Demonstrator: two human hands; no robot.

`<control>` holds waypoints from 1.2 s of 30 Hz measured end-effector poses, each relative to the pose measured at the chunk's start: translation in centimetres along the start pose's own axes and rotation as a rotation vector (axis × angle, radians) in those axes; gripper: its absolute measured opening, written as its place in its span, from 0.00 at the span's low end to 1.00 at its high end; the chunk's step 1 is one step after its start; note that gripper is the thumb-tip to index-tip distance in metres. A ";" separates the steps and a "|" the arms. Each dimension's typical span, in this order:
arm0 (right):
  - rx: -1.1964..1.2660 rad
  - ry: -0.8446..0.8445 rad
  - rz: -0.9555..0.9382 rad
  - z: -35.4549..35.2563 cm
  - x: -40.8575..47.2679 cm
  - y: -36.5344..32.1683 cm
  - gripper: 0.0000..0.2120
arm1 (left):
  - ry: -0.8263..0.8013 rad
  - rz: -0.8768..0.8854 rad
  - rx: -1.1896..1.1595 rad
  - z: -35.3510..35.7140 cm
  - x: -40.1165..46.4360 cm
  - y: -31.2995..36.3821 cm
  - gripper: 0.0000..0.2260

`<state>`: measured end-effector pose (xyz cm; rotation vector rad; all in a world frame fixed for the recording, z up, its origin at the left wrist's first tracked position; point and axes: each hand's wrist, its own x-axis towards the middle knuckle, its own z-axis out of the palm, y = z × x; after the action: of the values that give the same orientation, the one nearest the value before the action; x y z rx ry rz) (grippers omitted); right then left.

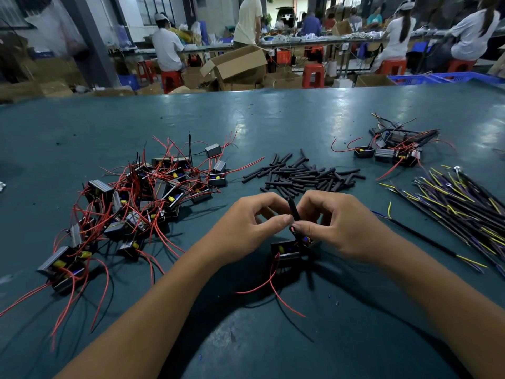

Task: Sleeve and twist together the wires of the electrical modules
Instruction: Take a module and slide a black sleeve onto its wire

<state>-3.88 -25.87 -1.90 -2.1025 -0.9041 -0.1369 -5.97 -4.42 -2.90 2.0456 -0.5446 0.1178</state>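
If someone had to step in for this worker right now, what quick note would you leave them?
Left hand and right hand: both pinch a black sleeve upright over wires of the module on the table.
Unworked modules lie left, spare sleeves ahead, a smaller module pile far right, cable leads at right.
Left: finish this sleeve, twist, then the left pile.

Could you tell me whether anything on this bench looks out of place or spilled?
Nothing looks damaged. Only a few tiny scraps lie loose on the table near the right forearm, away from the sorted piles.
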 end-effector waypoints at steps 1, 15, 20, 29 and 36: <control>0.006 -0.010 0.000 -0.1 0.0 0.0 0.09 | 0.024 -0.006 -0.063 0.2 0.0 0.1 0.04; -0.258 -0.232 0.072 -1.4 -0.2 1.4 0.04 | 0.101 0.023 -0.282 1.6 0.1 0.3 0.08; -0.247 -0.206 0.051 -1.0 -0.3 1.4 0.03 | 0.086 0.002 -0.249 1.6 0.0 0.3 0.04; -0.237 -0.211 0.023 -1.1 -0.2 1.3 0.02 | 0.098 -0.034 -0.233 2.2 0.1 0.4 0.05; -0.248 -0.137 -0.043 -0.4 -0.3 1.0 0.02 | 0.154 0.011 -0.153 1.8 -0.1 0.4 0.05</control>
<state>-3.36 -26.78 -2.41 -2.3452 -1.0597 -0.1345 -6.46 -6.05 -3.57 1.8676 -0.4543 0.2316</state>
